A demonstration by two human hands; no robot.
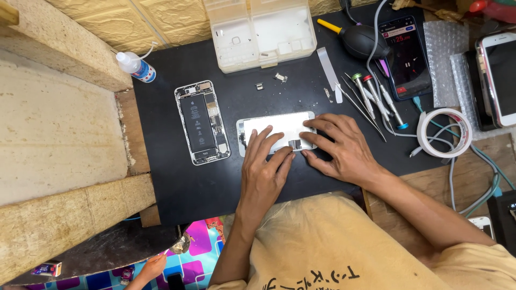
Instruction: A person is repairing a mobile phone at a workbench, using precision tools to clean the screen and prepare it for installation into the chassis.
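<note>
A: Where is the detached display panel (279, 129)?

B: Face down on the black mat (215, 182), just right of the opened phone body (202, 122).

A: Hand state?

B: Left hand (262, 172) spread flat, fingers pinning the panel. Right hand (341, 145) spread, fingertips touching the flex connector (294, 143) at the panel's lower edge. Work best with light, even pressure; the flex likely tears easily.

A: Obstructions?

B: Right of the panel: tweezers and screwdrivers (376, 99), tape roll (444, 132). Above it: loose small parts (280, 77), parts box (260, 32).
</note>
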